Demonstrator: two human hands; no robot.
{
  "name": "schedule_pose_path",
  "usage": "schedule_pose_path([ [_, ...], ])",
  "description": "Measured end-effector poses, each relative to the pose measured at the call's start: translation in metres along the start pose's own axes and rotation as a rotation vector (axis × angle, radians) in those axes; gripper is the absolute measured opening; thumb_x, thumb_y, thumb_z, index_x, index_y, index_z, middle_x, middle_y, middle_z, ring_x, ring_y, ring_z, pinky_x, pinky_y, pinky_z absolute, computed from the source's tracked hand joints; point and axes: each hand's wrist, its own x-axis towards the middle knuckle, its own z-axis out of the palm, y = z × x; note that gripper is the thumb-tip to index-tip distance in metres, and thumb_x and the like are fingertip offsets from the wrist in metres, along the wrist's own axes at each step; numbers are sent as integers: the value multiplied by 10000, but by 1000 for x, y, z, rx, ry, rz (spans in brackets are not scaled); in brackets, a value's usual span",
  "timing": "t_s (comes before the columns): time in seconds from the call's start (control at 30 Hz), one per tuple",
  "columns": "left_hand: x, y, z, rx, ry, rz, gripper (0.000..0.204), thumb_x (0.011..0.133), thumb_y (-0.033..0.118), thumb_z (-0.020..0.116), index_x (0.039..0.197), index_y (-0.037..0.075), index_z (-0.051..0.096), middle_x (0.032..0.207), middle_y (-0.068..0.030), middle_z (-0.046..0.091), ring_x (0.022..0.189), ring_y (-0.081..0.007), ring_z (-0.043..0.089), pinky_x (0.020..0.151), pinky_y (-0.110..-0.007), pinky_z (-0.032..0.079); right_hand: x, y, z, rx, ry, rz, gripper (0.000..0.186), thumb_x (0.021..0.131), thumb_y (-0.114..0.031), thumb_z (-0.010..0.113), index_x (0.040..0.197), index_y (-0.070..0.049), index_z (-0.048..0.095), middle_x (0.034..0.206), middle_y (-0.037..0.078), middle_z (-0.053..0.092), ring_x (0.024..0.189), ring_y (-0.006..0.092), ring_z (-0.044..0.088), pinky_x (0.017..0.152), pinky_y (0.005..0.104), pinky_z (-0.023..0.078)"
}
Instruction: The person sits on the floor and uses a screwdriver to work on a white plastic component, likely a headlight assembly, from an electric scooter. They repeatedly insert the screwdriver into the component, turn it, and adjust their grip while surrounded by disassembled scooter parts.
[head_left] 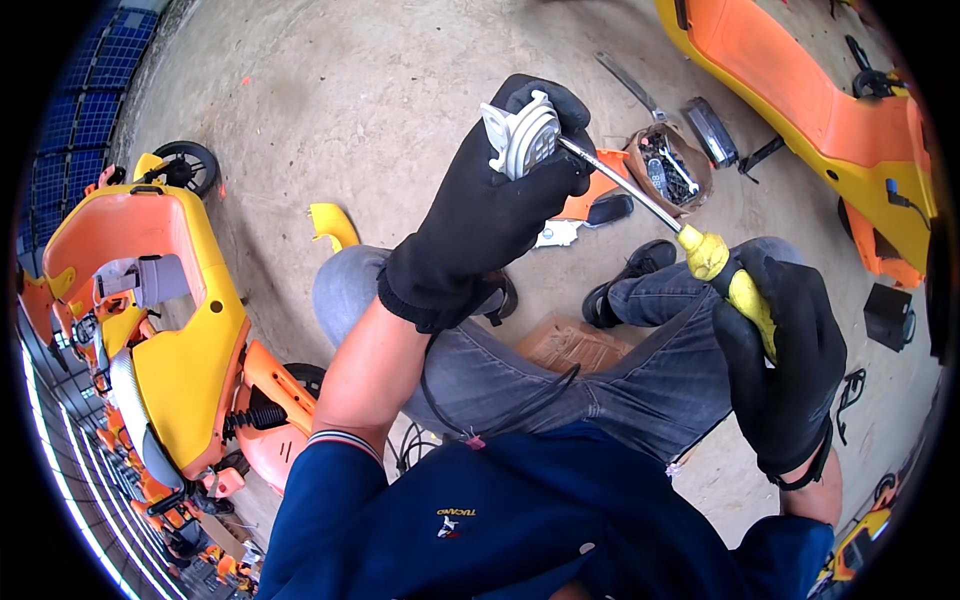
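Note:
My left hand [485,200], in a black glove, is raised at the upper middle and grips a silver-white metal part [525,135] with ridged curved faces. My right hand [775,370], also gloved in black, is closed around the yellow handle [710,255] of a screwdriver. The long steel shaft [635,195] points up and left, and its end reaches the metal part; the tip itself is not clearly visible. I am seated low, legs bent, with brown cardboard [570,345] between them.
Yellow-orange scooters stand left [175,380] and upper right [780,100]. On the concrete floor [380,90] lie a bag of tools [670,170], a long metal bar [625,80], a grey case [710,130], a yellow panel [335,225], orange parts [595,190] and a black box [888,315].

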Motion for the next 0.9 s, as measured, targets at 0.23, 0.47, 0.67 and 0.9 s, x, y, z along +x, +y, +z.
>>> schedule_pose_path([
  [0.23, -5, -1, -1, 255, -32, 86, 212, 864, 28, 576, 1072, 54, 543, 970, -21, 532, 888, -100, 536, 791, -263, 456, 24, 2, -19, 774, -418, 877, 239, 891, -144, 665, 1079, 2, 653, 819, 63, 660, 670, 100, 602, 571, 229, 477],
  [0.47, 2, 1, -2, 81, 1, 68, 281, 860, 30, 612, 1131, 43, 540, 946, -44, 600, 847, -110, 594, 745, -259, 490, 13, 7, -11, 555, -212, 440, 363, 788, -40, 745, 1123, -36, 607, 992, 85, 640, 801, 151, 638, 716, 293, 520],
  [0.67, 1, 1, -8, 36, 12, 58, 366, 867, 54, 651, 1205, 37, 512, 955, -108, 654, 852, -167, 644, 750, -298, 523, 5, -3, -9, -85, -5, -36, 463, 824, -101, 777, 1242, -14, 600, 1079, 167, 645, 950, 290, 666, 850, 365, 529],
  [0.9, -1, 3, -4, 35, 20, 66, 283, 874, 17, 583, 1148, 42, 520, 941, -63, 619, 833, -110, 597, 733, -259, 493, 1, -5, -8, -193, -48, -69, 473, 829, -88, 773, 1254, 9, 588, 1069, 204, 643, 945, 325, 669, 796, 371, 537],
])
